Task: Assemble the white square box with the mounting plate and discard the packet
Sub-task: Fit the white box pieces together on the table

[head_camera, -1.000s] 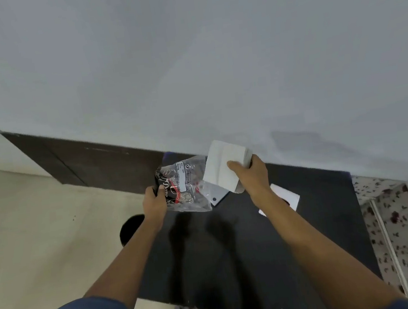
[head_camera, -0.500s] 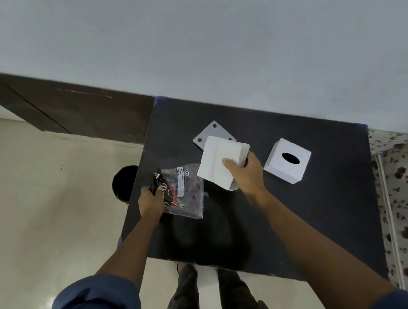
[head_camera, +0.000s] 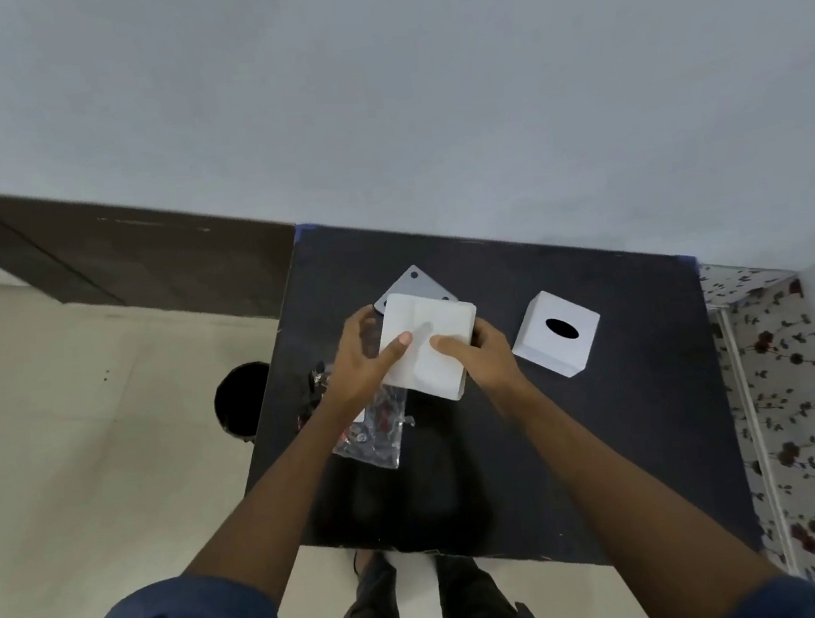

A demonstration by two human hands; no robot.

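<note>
Head view — only view supplied. The box (head_camera: 426,345) is held above the table (head_camera: 644,433), tilted, between both hands. Right hand (head_camera: 484,358) grips its right edge, thumb on the upper face. Left hand (head_camera: 358,362) has its thumb on the upper face near the left edge; its fingers are curled at that edge, so it appears to hold the box too, though contact underneath is not visible. The plate (head_camera: 415,284) lies flat on the table, partly hidden behind the box. The packet (head_camera: 377,429) lies on the table under the left wrist, not gripped.

Judgement: the step is readying the box for the plate. Advice — keep both thumbs off the mating face, square the box to the plate's corner holes, then lower evenly. A second box (head_camera: 556,333) stands apart to the right.
</note>
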